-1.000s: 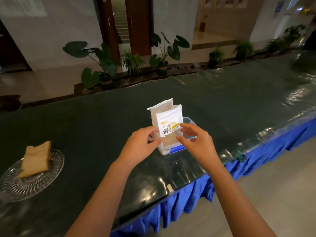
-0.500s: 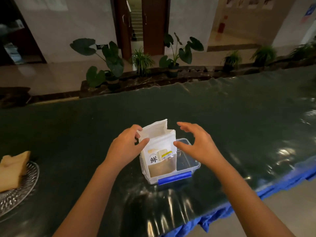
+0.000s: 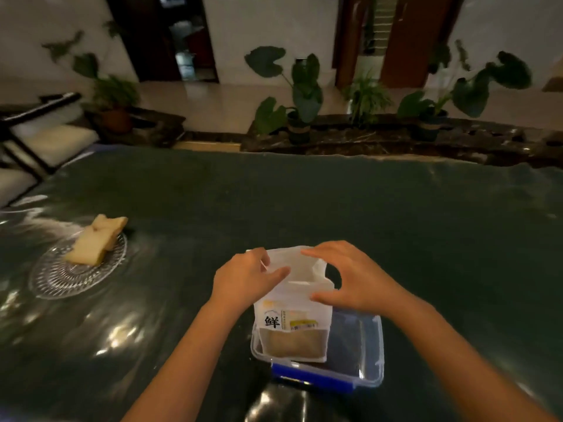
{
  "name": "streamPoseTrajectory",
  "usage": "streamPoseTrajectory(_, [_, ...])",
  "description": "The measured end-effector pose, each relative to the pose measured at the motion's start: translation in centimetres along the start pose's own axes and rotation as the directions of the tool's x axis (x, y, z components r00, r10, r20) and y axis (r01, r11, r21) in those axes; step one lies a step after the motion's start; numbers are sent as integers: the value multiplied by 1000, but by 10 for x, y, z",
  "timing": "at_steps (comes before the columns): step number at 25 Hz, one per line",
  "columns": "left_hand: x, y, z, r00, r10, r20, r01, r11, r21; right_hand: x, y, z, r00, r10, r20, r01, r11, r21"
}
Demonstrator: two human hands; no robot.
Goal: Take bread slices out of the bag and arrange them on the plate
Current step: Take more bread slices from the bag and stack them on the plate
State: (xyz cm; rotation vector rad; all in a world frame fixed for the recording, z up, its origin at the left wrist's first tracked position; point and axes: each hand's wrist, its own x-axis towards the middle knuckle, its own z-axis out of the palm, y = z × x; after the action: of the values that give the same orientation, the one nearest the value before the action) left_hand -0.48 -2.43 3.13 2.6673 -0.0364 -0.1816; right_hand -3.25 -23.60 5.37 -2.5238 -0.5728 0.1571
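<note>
Trouble here starts with the bread bag (image 3: 292, 312) itself — it stands upright in the left part of a clear plastic container with blue clips (image 3: 370, 357), top-heavy and light, so a sideways pull at its mouth could tip it over the low wall or drag the box across the glossy dark tabletop (image 3: 365, 208).

Your left hand (image 3: 246, 281) pinches the left lip of the bag's open top between thumb and fingers. Your right hand (image 3: 350, 278) is spread in a wide arc, fingers over the far lip and thumb at the near right side; whether it actually presses the plastic I cannot tell. If you pull the two lips apart unevenly, I judge the thin film may tear or the bag may fold shut on your fingers. Reach in too firmly and the soft bread seen through the lower window could crush.

The glass plate (image 3: 54, 278) sits well apart, to your left, so each slice needs a long carry — a loose hold could drop it on the table.

Count: one bag, one container, one plate, two hands. On the plate lie what look like two bread slices (image 3: 94, 242), overlapping; blur keeps me from being sure. The number of slices left in the bag is hidden.
</note>
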Motion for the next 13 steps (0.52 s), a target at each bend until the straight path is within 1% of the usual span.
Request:
streamPoseTrajectory(2, [3, 10, 4, 992, -102, -80, 107, 993, 49, 11, 9, -1, 988, -114, 101, 119, 992, -43])
streamPoseTrajectory(4, [4, 16, 8, 974, -179, -140, 191, 979, 73, 18, 17, 0, 964, -188, 188, 210, 973, -101])
streamPoseTrajectory(7, [1, 13, 12, 939, -285, -192, 296, 955, 31, 20, 29, 0, 927, -257, 273, 312, 932, -185])
streamPoseTrajectory(9, [-5, 7, 10, 923, -332, -197, 334, 942, -24, 15, 38, -2, 906, -303, 295, 373, 901, -221])
streamPoseTrajectory(13, [-21, 0, 7, 916, -358, -183, 344, 933, -106, -1, 52, -12, 872, -352, 340, 445, 859, -251])
